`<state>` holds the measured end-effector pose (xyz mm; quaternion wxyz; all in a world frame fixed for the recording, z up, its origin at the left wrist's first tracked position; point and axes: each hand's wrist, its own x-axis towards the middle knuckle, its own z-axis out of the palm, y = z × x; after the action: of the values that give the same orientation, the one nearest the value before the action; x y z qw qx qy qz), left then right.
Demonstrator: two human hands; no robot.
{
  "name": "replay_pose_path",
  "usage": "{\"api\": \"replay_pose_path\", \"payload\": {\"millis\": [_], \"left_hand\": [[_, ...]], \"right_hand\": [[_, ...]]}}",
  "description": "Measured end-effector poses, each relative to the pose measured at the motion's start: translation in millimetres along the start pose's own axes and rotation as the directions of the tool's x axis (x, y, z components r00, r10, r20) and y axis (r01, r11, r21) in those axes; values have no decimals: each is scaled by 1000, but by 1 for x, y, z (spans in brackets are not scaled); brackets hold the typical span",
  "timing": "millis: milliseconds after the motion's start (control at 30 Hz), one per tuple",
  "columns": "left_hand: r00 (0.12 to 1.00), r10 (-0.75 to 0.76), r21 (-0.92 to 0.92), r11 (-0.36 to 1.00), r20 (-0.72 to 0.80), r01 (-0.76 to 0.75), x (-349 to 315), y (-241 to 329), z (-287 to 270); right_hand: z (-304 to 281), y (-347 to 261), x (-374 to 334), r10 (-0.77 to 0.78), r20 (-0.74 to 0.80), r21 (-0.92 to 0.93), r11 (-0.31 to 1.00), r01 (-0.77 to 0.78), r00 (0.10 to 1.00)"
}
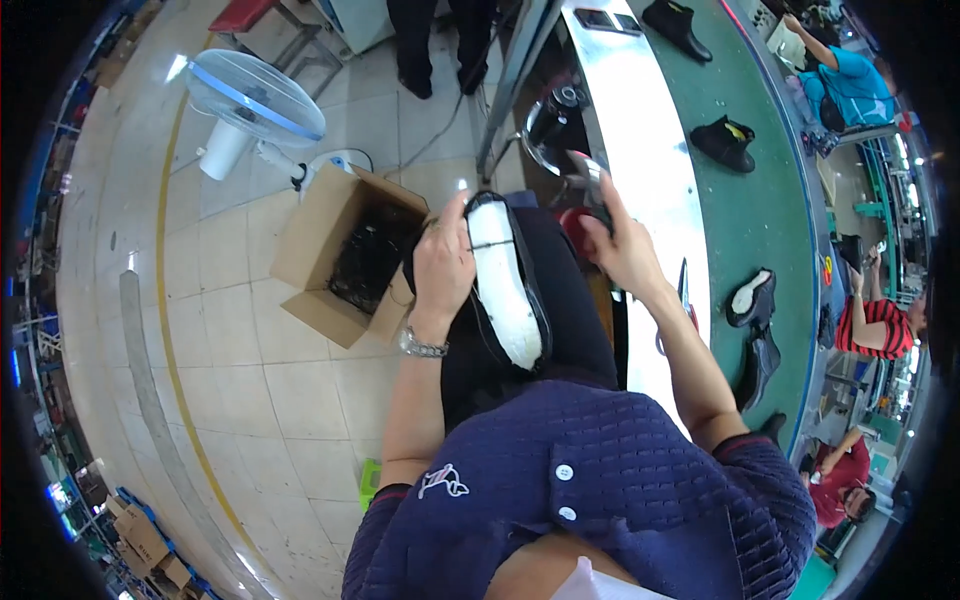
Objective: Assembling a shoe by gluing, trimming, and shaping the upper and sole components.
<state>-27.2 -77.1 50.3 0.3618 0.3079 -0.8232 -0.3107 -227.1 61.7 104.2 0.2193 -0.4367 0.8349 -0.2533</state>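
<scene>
A black shoe (pixel 509 285) lies bottom up across my lap, its white underside facing me with a dark line across the front part. My left hand (pixel 443 268) is closed on the shoe's left edge near the toe. To the right of the shoe, my right hand (pixel 628 245) grips a hand tool (pixel 588 178) with a shiny metal head. The tool's exact kind is unclear and its lower part is hidden by the fingers. Just left of that hand is a round red thing (pixel 576 232), partly covered. The tool and the shoe are apart.
A white bench (pixel 655 150) runs along my right with scissors (pixel 684 285) and two phones (pixel 595 20). Beyond it, a green conveyor belt (pixel 745 215) carries several black boots (pixel 723 143). An open cardboard box (pixel 310 250) and a fan (pixel 255 95) stand left. Other people work far right.
</scene>
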Motion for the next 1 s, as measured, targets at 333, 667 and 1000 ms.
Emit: {"api": "replay_pose_path", "payload": {"millis": [333,667,1000], "left_hand": [[977,64,119,989,203,-89,-17,4,12],[959,121,175,970,255,-169,-13,7,0],[994,-100,-143,984,48,106,-21,31,-18]], "right_hand": [[14,204,-57,93,-341,-226,958,-178,935],[25,247,-209,385,-586,-76,850,-522,713],[-34,100,-145,380,204,757,523,-392,902]]}}
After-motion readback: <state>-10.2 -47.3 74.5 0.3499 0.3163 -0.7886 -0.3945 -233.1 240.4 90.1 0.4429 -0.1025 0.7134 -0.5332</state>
